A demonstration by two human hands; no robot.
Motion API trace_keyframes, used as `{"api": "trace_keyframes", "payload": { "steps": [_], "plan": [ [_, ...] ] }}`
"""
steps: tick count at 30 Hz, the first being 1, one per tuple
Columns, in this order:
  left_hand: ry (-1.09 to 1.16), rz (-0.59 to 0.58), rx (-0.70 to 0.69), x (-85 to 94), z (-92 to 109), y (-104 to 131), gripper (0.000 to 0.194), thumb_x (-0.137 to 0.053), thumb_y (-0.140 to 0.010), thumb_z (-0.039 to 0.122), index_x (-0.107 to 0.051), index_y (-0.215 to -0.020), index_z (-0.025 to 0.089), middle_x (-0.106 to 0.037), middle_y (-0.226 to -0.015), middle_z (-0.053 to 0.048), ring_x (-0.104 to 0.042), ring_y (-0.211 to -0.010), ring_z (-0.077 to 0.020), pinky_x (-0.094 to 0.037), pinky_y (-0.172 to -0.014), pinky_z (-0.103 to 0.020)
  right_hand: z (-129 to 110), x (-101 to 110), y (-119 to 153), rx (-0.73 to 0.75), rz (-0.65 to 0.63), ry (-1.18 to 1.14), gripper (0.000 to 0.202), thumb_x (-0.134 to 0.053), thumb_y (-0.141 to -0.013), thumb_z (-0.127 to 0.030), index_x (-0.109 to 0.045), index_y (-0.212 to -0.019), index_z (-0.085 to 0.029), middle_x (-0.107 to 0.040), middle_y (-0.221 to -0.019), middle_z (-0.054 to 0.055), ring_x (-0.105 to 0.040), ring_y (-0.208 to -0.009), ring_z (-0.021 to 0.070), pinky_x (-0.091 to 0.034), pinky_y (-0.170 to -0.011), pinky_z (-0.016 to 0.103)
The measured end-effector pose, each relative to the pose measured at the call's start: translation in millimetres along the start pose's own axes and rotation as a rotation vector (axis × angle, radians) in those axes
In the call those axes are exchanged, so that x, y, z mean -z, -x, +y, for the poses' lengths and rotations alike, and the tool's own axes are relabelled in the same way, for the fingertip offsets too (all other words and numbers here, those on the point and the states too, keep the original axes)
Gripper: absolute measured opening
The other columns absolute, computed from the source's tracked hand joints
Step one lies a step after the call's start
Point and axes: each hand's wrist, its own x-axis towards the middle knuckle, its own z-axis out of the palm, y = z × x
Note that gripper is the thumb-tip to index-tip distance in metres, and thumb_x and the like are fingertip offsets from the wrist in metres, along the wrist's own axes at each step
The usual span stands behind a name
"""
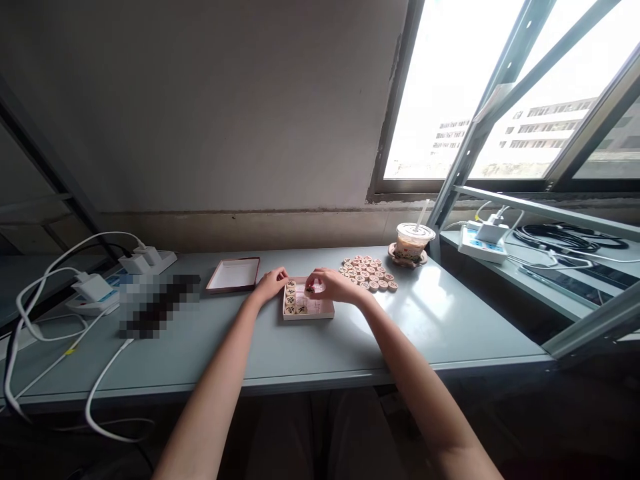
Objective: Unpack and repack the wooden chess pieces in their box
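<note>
A shallow box [309, 316] near the middle of the desk holds several round wooden xiangqi pieces [290, 300] along its left side and at its front left. Above the box, my right hand [331, 285] pinches one piece [310, 291] between thumb and fingers. My left hand [271, 283] rests at the box's upper left corner, its fingers close together; whether they grip the edge is too small to tell. To the right of my right hand, many more pieces [367, 272] lie in a flat cluster on the desk.
An open box lid [233, 275] lies at the left of the box. Behind the cluster, a drink cup [414, 241] with a straw stands on a holder. Power strips [95, 298] and white cables are at the left. A metal shelf frame [463, 150] rises at the right.
</note>
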Motion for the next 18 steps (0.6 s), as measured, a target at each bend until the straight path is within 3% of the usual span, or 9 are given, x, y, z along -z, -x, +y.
{"api": "trace_keyframes", "payload": {
  "steps": [6, 9, 12, 18],
  "plan": [
    [0.003, -0.005, 0.017, -1.3, -3.9, -1.6, 0.018, -0.048, -0.077, 0.038, -0.051, -0.074, 0.020, -0.062, -0.080, -0.001, -0.055, -0.074, -0.0161, -0.040, -0.066, -0.025, 27.2, 35.3, 26.1, -0.273, -0.055, -0.003, 0.025, -0.060, -0.078, -0.041, -0.064, -0.095, -0.023, -0.057, -0.094, 0.005, -0.055, -0.083, 0.0168, -0.044, -0.069, 0.025],
    [0.003, 0.004, 0.011, -1.0, -3.0, -1.2, 0.018, -0.048, -0.077, 0.038, -0.051, -0.073, 0.020, -0.062, -0.080, -0.001, -0.055, -0.075, -0.0163, -0.040, -0.066, -0.025, 38.2, 32.5, 29.3, -0.347, -0.083, 0.033, 0.026, -0.062, -0.075, -0.037, -0.062, -0.096, -0.022, -0.057, -0.095, 0.006, -0.056, -0.078, 0.0160, -0.044, -0.064, 0.024],
    [0.000, 0.007, 0.008, 0.1, -0.2, 0.4, 0.019, -0.049, -0.077, 0.039, -0.051, -0.073, 0.020, -0.063, -0.080, -0.001, -0.055, -0.075, -0.0163, -0.039, -0.064, -0.025, 43.1, 25.0, 25.0, -0.326, -0.074, 0.113, 0.028, -0.064, -0.074, -0.032, -0.062, -0.100, -0.023, -0.057, -0.097, 0.006, -0.057, -0.084, 0.0175, -0.044, -0.068, 0.025],
    [0.000, 0.005, 0.019, 0.3, 1.5, 1.2, 0.017, -0.048, -0.077, 0.037, -0.051, -0.073, 0.020, -0.062, -0.079, -0.001, -0.055, -0.074, -0.0162, -0.038, -0.064, -0.026, 48.9, 25.1, 24.6, -0.333, -0.038, 0.301, 0.013, -0.058, -0.074, -0.015, -0.066, -0.084, -0.019, -0.060, -0.096, 0.008, -0.057, -0.091, 0.0207, -0.041, -0.077, 0.028]
  ]
}}
